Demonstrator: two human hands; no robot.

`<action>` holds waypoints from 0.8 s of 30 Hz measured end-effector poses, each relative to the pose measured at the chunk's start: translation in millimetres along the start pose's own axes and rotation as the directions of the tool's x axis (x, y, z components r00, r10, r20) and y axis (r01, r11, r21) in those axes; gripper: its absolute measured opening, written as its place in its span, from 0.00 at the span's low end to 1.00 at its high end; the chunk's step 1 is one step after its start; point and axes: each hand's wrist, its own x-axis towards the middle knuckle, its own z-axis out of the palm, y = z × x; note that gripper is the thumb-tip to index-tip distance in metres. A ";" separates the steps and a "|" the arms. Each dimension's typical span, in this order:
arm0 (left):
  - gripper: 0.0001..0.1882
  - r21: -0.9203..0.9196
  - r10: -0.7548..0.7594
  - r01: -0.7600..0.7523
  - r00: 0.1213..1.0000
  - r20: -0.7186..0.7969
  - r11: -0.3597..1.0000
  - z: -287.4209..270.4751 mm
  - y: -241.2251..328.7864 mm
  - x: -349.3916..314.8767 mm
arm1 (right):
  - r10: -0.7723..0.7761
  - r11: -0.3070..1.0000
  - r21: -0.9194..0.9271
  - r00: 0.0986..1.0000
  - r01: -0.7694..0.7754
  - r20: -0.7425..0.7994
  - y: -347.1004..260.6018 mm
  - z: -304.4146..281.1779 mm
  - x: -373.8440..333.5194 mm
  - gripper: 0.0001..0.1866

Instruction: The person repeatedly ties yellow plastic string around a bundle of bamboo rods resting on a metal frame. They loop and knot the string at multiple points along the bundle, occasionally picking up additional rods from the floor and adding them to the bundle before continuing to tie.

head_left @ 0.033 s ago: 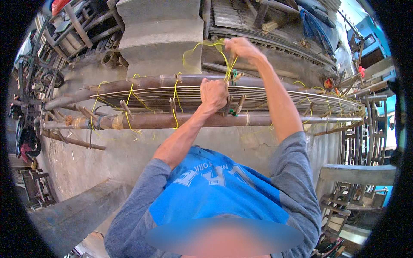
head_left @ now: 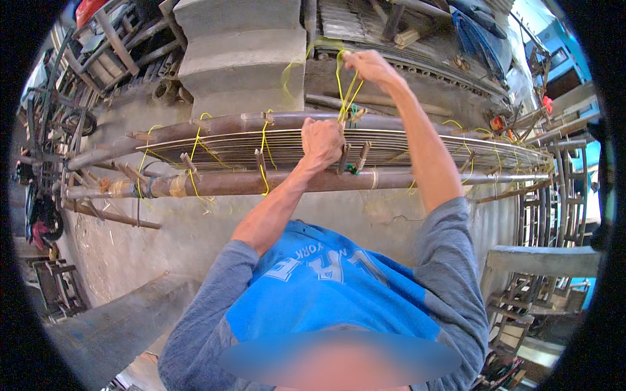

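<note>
In front of me lies a long frame of two dark bamboo poles, the far pole (head_left: 251,122) and the near pole (head_left: 297,182). Between them runs a row of thin pale strips (head_left: 287,154), crossed at intervals by yellow cords (head_left: 265,146). My left hand (head_left: 321,143) is closed in a fist at the strips, beside short upright pegs (head_left: 365,156); it grips the lower end of a yellow cord (head_left: 340,78). Beyond the far pole, my right hand (head_left: 374,69) is closed on the upper part of this cord. Its loose loop is blurred.
A pale stepped slab (head_left: 241,52) stands behind the frame, next to stacked bamboo poles (head_left: 430,55) on the right. Wooden furniture frames (head_left: 124,39) are piled at the far left. A low beam (head_left: 130,319) lies at the near left, another (head_left: 541,259) at the right.
My right hand has shifted slightly, and the cord strands below it look straighter. The loose loop has swung up. My left hand stays almost in place.
</note>
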 end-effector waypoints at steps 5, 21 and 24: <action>0.13 0.029 0.011 -0.012 1.000 0.016 1.000 6.2 -6.3 3.7 | 0.014 0.935 0.354 0.998 0.011 -0.069 -94.2 -14.8 -123.9 0.16; 0.13 0.234 0.035 -0.121 0.940 0.340 0.965 4.8 -8.7 115.5 | -0.275 0.959 -0.074 0.962 0.274 -0.001 5.3 148.5 -286.8 0.08; 0.12 0.226 0.199 -0.258 0.947 0.253 0.939 12.1 -26.3 139.5 | -0.199 0.970 -0.155 0.979 0.189 -0.053 5.5 156.1 -288.1 0.07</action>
